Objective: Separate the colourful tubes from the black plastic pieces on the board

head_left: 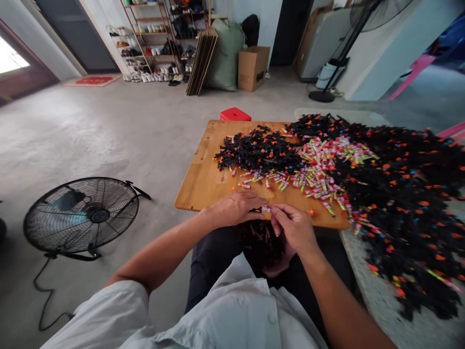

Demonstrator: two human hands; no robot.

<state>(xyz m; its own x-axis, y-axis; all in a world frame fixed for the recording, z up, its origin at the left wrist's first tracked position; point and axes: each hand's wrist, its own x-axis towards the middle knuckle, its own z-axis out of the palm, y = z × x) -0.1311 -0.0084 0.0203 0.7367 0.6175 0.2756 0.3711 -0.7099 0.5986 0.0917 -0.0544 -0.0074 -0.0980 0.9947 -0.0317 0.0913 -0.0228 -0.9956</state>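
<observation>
At the near edge of the wooden table (203, 169), my left hand (238, 208) is closed, thumb beneath the fingers, on a small black plastic piece that is mostly covered. Just to its right, my right hand (294, 225) pinches a small candy-like tube (266, 210) with a pink and white label. The tube meets the black piece between my fingertips; whether they are joined I cannot tell. Beyond my hands lie a heap of similar bright tubes (319, 165) and a pile of black plastic pieces (257, 150) with orange and blue bits.
A larger heap of black pieces (407, 179) covers the surface at right. In my lap sits a dark reddish container or bag (261, 245). A floor fan (83, 215) stands at left, a red stool (235, 114) behind the table. Farther back are a carton (252, 70) and shoe racks (152, 43).
</observation>
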